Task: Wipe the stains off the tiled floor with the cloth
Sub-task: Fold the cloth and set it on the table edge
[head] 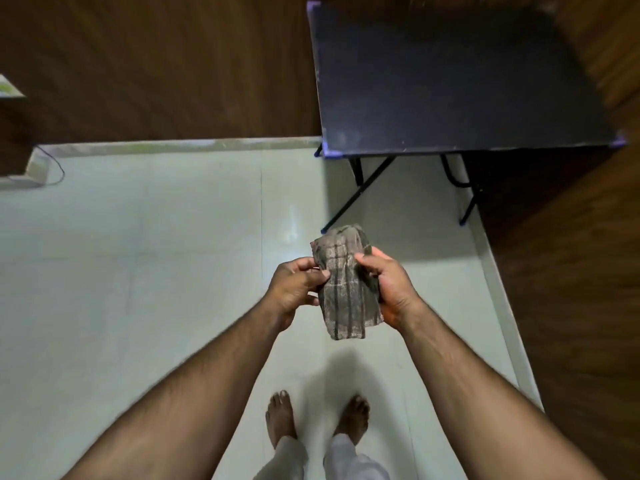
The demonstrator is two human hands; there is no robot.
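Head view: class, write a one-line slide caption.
Standing barefoot, left hand and right hand hold a folded cloth above the tiled floor.

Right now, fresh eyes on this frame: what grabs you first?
The folded grey-brown striped cloth at centre, held up in the air between the left hand and right hand, well above the pale tiled floor. Next, the dark folding table with purple corner caps at upper right, against the wood-panelled wall. Bare feet stand at the bottom centre.
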